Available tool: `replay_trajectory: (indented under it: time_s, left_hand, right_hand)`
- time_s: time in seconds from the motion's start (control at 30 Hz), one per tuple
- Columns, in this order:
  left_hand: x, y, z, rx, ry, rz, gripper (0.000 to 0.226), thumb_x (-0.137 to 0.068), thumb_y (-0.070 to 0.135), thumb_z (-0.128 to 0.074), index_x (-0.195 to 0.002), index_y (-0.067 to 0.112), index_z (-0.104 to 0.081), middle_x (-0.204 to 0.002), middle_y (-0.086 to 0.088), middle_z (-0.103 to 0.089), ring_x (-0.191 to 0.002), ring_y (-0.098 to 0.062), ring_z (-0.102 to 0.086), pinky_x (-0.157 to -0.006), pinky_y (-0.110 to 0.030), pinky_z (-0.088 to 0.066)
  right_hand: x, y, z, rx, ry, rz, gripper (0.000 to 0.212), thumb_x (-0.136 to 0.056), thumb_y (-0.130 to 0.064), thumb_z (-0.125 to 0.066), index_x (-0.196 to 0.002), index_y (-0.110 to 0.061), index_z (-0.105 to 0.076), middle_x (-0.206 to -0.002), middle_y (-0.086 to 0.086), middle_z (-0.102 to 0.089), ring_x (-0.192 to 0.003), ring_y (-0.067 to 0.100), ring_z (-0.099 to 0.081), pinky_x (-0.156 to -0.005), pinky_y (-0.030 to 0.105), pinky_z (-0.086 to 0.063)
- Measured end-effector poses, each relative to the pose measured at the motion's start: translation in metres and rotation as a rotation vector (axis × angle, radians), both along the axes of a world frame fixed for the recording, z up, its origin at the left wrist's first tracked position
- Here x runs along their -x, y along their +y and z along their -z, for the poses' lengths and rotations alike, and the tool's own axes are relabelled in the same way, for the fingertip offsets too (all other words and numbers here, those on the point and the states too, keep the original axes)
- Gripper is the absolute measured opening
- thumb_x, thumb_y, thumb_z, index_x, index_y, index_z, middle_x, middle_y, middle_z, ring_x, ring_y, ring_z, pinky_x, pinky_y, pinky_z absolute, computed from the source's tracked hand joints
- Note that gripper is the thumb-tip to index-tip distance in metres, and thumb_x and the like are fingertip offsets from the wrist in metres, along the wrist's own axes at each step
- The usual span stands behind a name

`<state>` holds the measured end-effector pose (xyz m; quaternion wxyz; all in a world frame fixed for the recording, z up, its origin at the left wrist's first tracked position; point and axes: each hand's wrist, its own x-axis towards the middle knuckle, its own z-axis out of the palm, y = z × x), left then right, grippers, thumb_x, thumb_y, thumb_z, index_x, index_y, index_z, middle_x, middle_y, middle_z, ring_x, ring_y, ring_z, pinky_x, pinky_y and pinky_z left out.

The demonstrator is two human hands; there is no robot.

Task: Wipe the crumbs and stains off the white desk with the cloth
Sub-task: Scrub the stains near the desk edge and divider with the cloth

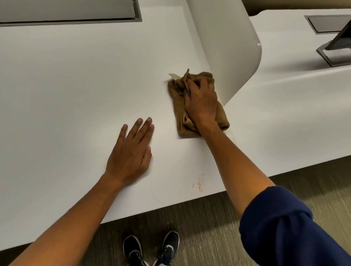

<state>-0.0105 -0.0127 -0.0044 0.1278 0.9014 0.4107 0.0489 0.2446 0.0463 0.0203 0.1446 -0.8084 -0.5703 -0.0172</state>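
A brown cloth (179,96) lies bunched on the white desk (71,86), close to the foot of a curved white divider. My right hand (201,103) presses down on the cloth and grips its folds. My left hand (132,153) rests flat on the desk with fingers spread, holding nothing, to the left of the cloth and nearer to me. Small orange-brown crumbs (199,185) are scattered near the desk's front edge, below the cloth. A fainter trail of specks (159,200) sits closer to the edge.
The curved white divider (222,33) rises just behind the cloth. A grey cable hatch (65,9) is set in the desk at the far left. A monitor stand (337,54) and a second hatch (326,23) are on the neighbouring desk at right. Carpet and my shoes (150,251) are below.
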Motion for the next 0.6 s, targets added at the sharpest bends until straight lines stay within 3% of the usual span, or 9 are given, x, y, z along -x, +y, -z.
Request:
replay_trajectory:
  time_s: [0.2,0.43,0.6]
  left_hand:
    - [0.001,0.000,-0.001,0.003,-0.018,-0.004,0.063,-0.097,0.025,-0.028,-0.158,0.011,-0.021,-0.169,-0.003,-0.013,-0.156,-0.020,-0.007,-0.126,-0.050,-0.009]
    - [0.003,0.000,-0.001,-0.002,-0.022,-0.004,0.064,-0.095,0.025,-0.028,-0.158,0.010,-0.024,-0.168,-0.004,-0.016,-0.156,-0.021,-0.011,-0.126,-0.050,-0.011]
    - [0.003,0.000,0.001,-0.006,0.005,0.008,0.064,-0.097,0.028,-0.023,-0.158,0.011,-0.021,-0.169,-0.003,-0.013,-0.156,-0.020,-0.008,-0.126,-0.049,-0.010]
  right_hand:
    - [0.018,-0.031,-0.001,-0.018,0.072,-0.017,0.034,-0.102,-0.032,-0.046,-0.129,-0.021,-0.062,-0.127,0.006,-0.057,-0.108,0.028,-0.052,-0.083,0.035,-0.049]
    - [0.070,-0.139,-0.007,0.027,0.124,-0.012,0.032,-0.100,-0.034,-0.051,-0.128,-0.023,-0.063,-0.131,0.002,-0.058,-0.106,0.027,-0.054,-0.074,0.040,-0.053]
    - [0.093,-0.210,-0.009,0.002,0.118,-0.027,0.031,-0.092,-0.028,-0.063,-0.122,-0.019,-0.067,-0.118,0.004,-0.065,-0.099,0.027,-0.060,-0.070,0.038,-0.057]
